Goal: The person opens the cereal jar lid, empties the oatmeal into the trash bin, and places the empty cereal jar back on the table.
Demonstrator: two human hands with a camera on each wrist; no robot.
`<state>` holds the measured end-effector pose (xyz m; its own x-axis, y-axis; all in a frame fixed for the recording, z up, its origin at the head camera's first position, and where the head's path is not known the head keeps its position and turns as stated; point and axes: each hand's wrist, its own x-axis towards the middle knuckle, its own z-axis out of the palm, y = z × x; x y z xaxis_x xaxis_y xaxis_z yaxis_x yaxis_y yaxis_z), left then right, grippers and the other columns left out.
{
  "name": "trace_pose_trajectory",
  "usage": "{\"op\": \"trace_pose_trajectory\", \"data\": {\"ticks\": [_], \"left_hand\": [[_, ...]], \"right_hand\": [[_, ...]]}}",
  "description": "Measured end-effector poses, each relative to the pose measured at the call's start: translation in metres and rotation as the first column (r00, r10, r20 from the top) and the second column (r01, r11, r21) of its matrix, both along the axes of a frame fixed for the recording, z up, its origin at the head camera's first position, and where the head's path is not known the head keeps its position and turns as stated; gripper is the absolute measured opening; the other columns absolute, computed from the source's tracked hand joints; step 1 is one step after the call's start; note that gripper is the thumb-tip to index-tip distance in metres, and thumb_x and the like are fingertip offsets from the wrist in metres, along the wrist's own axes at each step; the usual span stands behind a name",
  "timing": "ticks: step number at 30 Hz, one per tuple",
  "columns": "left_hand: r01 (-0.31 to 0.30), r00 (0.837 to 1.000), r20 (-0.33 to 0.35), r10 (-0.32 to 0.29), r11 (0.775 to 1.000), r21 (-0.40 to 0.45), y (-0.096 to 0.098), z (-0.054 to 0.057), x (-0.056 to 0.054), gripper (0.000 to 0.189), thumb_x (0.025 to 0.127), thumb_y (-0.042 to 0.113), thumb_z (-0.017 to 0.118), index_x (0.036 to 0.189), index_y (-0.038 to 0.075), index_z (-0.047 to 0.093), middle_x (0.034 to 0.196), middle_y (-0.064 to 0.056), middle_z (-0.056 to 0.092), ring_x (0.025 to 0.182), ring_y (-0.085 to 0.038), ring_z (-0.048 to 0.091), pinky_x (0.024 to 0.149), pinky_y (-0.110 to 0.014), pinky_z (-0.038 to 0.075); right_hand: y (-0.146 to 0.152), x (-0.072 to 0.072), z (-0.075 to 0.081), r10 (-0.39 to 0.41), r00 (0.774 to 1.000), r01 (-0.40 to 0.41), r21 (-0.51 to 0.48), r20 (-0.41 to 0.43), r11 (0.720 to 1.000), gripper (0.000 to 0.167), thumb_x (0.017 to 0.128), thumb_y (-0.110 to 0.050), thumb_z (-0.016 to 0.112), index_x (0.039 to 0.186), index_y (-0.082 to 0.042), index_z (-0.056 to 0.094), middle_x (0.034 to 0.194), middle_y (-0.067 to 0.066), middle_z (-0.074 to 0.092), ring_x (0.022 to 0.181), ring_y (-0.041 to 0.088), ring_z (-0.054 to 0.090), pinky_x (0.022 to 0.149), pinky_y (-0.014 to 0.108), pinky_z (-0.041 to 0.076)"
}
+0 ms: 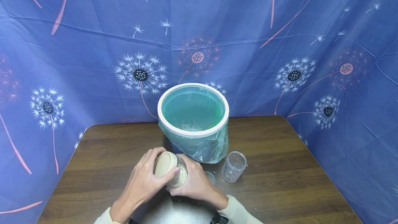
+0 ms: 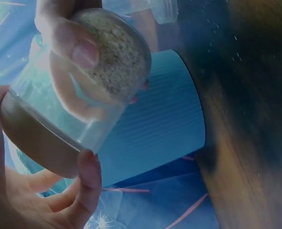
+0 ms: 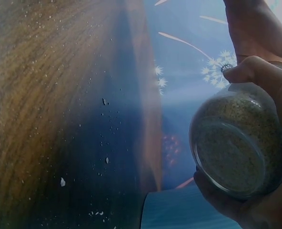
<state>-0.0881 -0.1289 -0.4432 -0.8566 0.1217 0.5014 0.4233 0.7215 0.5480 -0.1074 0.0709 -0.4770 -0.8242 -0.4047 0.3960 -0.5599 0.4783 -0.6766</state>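
Note:
A see-through jar [image 1: 181, 176] partly filled with pale flaky grains is tilted over the table's front, its beige lid [image 1: 165, 164] toward the left. My left hand [image 1: 144, 179] grips the lid, fingers and thumb around its edge. Around the jar's body curls my right hand [image 1: 200, 182], its thumb and fingers on opposite sides in the left wrist view. The grains [image 2: 119, 57] lie toward the jar's base there. Facing the right wrist camera is the jar's round bottom [image 3: 231, 155]. The lid sits against the jar's mouth; whether it is fastened I cannot tell.
Behind the hands stands a bin [image 1: 193, 134] with a white rim and green plastic liner. A see-through cup [image 1: 234, 168] stands to its front right, with a small see-through round piece [image 1: 210, 177] beside it. White crumbs [image 3: 63, 182] dot the wooden table [image 1: 280, 179].

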Motion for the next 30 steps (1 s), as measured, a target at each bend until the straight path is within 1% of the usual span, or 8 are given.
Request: {"op": "trace_pose_trajectory", "data": {"ticks": [5, 8, 11, 15, 19, 24, 27, 30], "left_hand": [[0.004, 1.0, 0.021, -0.003, 0.998, -0.058, -0.002, 0.001, 0.0, 0.071, 0.08, 0.063, 0.086, 0.136, 0.024, 0.064, 0.121, 0.008, 0.068, 0.102, -0.014, 0.068, 0.066, -0.043, 0.054], [0.073, 0.997, 0.026, -0.071, 0.994, -0.081, -0.006, 0.001, -0.001, 0.077, 0.083, 0.063, 0.084, 0.147, 0.029, 0.057, 0.136, 0.007, 0.065, 0.114, -0.016, 0.067, 0.07, -0.044, 0.056], [0.167, 0.986, 0.026, -0.165, 0.982, -0.085, -0.012, 0.001, -0.003, 0.083, 0.087, 0.06, 0.083, 0.156, 0.032, 0.049, 0.147, 0.009, 0.059, 0.122, -0.015, 0.064, 0.077, -0.044, 0.057], [0.292, 0.956, 0.031, -0.29, 0.954, -0.066, -0.02, 0.003, -0.006, 0.088, 0.089, 0.054, 0.084, 0.163, 0.033, 0.041, 0.155, 0.013, 0.051, 0.132, -0.014, 0.059, 0.093, -0.044, 0.056], [0.404, 0.915, 0.01, -0.404, 0.911, -0.084, -0.027, 0.007, -0.008, 0.089, 0.088, 0.049, 0.087, 0.163, 0.031, 0.042, 0.161, 0.007, 0.048, 0.144, -0.017, 0.051, 0.106, -0.047, 0.051], [0.496, 0.863, -0.027, -0.505, 0.856, -0.146, -0.034, 0.014, -0.009, 0.092, 0.082, 0.046, 0.092, 0.161, 0.027, 0.047, 0.164, 0.001, 0.047, 0.147, -0.019, 0.05, 0.104, -0.049, 0.052], [0.537, 0.835, -0.035, -0.548, 0.829, -0.157, -0.036, 0.016, -0.01, 0.092, 0.081, 0.042, 0.094, 0.159, 0.025, 0.049, 0.162, 0.001, 0.049, 0.143, -0.018, 0.053, 0.106, -0.043, 0.052], [0.564, 0.816, -0.041, -0.576, 0.811, -0.154, -0.037, 0.016, -0.011, 0.09, 0.082, 0.037, 0.094, 0.158, 0.023, 0.05, 0.158, 0.001, 0.051, 0.141, -0.017, 0.055, 0.111, -0.034, 0.047]], "right_hand": [[0.001, 0.0, 0.0, 0.018, 0.999, -0.017, -0.015, 0.029, 1.0, 0.087, 0.061, -0.034, 0.1, 0.137, -0.017, 0.061, 0.118, -0.005, 0.071, 0.102, 0.009, 0.067, 0.087, 0.027, 0.057], [0.002, 0.0, -0.001, 0.031, 0.998, -0.03, -0.026, 0.046, 0.999, 0.087, 0.061, -0.033, 0.1, 0.138, -0.017, 0.061, 0.119, -0.005, 0.07, 0.103, 0.008, 0.067, 0.088, 0.027, 0.057], [0.003, 0.0, -0.002, 0.045, 0.998, -0.043, -0.036, 0.052, 0.998, 0.087, 0.061, -0.033, 0.1, 0.138, -0.018, 0.061, 0.119, -0.006, 0.071, 0.103, 0.008, 0.067, 0.089, 0.028, 0.056], [0.005, 0.0, -0.001, 0.072, 0.995, -0.068, -0.057, 0.064, 0.996, 0.086, 0.062, -0.033, 0.1, 0.138, -0.02, 0.061, 0.118, -0.007, 0.071, 0.102, 0.007, 0.068, 0.09, 0.028, 0.056], [0.009, 0.0, 0.001, 0.109, 0.989, -0.103, -0.071, 0.099, 0.992, 0.084, 0.063, -0.033, 0.1, 0.137, -0.024, 0.061, 0.117, -0.01, 0.071, 0.102, 0.006, 0.067, 0.09, 0.028, 0.056], [0.013, -0.001, 0.003, 0.149, 0.98, -0.143, -0.053, 0.128, 0.988, 0.084, 0.063, -0.034, 0.1, 0.136, -0.028, 0.061, 0.115, -0.013, 0.071, 0.101, 0.004, 0.067, 0.09, 0.027, 0.055], [0.015, -0.003, 0.003, 0.179, 0.975, -0.173, -0.059, 0.132, 0.983, 0.084, 0.064, -0.035, 0.101, 0.137, -0.028, 0.06, 0.115, -0.012, 0.071, 0.101, 0.004, 0.067, 0.09, 0.027, 0.056], [0.016, -0.003, 0.003, 0.198, 0.969, -0.189, -0.073, 0.147, 0.979, 0.084, 0.065, -0.035, 0.101, 0.138, -0.028, 0.059, 0.115, -0.012, 0.071, 0.101, 0.004, 0.068, 0.09, 0.027, 0.056]]}}
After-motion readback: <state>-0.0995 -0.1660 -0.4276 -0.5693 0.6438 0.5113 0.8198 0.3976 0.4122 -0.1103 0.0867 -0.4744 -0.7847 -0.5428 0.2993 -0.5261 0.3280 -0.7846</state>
